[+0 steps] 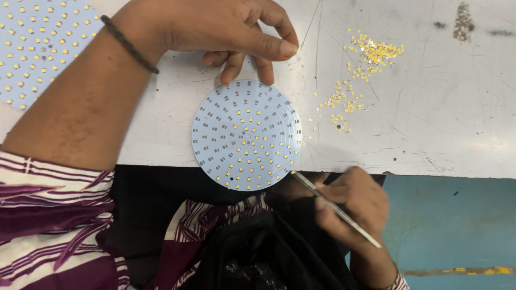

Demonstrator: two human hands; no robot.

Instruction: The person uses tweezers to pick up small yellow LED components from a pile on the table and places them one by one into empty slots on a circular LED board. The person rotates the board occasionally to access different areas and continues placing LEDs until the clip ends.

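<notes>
Right hand (349,201), nearest the lens, is closed round thin metal tweezers (336,208), their tip at the lower right rim of a round white circuit board studded with small yellow chips (246,134); that board overhangs the near edge of the scratched white table (441,118); left hand (226,29) presses fingertips (232,70) on its far rim, grasping nothing; loose yellow chips (357,75) lie scattered to the right; a second, similar disc (37,48) sits far left.
</notes>
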